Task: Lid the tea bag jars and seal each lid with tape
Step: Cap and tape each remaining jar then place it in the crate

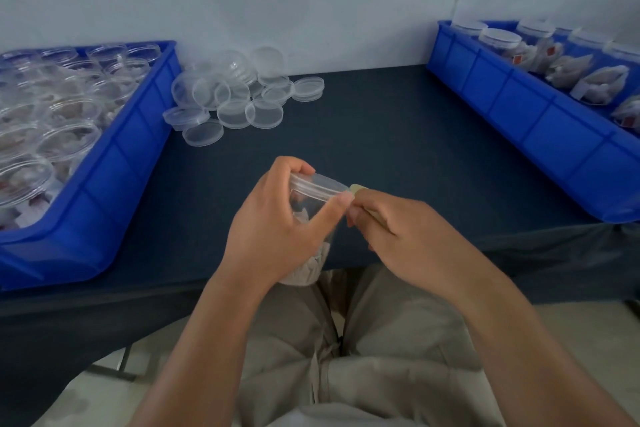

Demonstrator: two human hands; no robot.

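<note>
Hands at work: left hand (pixel 277 229) grips a lidded jar (pixel 306 210), right hand (pixel 408 236) pinches tape (pixel 358 188) at its rim. Several lidded jars (pixel 500 38) sit in the right bin (pixel 519 104); many open jars (pixel 69 135) wait in the left bin (pixel 114 163).

Dim, bluish, even light leaves soft shadows on the dark cloth-covered bench (pixel 381 121), while wide-angle distortion bends the blue plastic crates (pixel 131 163) at the slightly blurred edges.

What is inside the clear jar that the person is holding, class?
Pale tea bags show through the clear wall of the jar, under its lid. The left hand covers much of it, so their number is hidden.
</note>
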